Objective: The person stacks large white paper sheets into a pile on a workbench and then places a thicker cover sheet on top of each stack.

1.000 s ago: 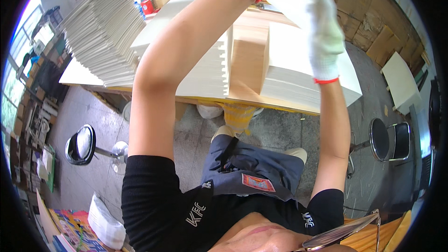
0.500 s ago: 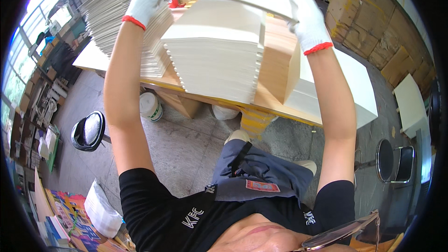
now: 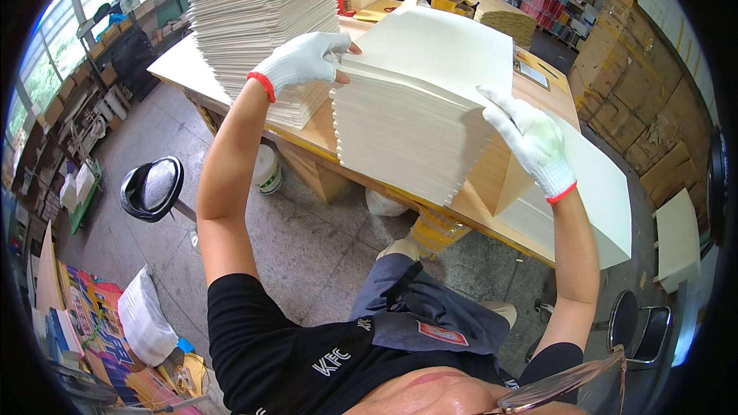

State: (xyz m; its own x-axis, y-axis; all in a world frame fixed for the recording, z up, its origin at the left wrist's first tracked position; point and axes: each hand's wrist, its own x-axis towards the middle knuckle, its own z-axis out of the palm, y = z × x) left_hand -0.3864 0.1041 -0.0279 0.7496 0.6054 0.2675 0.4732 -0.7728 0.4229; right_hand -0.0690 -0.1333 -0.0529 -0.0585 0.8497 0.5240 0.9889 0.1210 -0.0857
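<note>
In front of me on the table stands a tall stack of white sheets [image 3: 407, 123], its near side layered in uneven steps. My left hand [image 3: 301, 63], in a white glove with a red cuff, is at the stack's near left corner. Its bare forefinger and thumb pinch round the upper edge there. At the near right corner is my right hand [image 3: 530, 134], in a matching glove. Its fingers are stretched out along the edge of the top sheets, and the palm faces the stack's side.
A taller layered white stack [image 3: 265, 23] rises on the left, close to my left forearm. To the right lies a lower white stack [image 3: 592, 192]. A wooden table [image 3: 469, 207] carries them. Below are a white bucket [image 3: 267, 169], a stool [image 3: 154, 188] and a taped yellow bundle [image 3: 437, 232].
Both hands have come down with a raised lot of white sheets, which now rests on top of the stack. My right hand's fingers have straightened. The view has shifted too.
</note>
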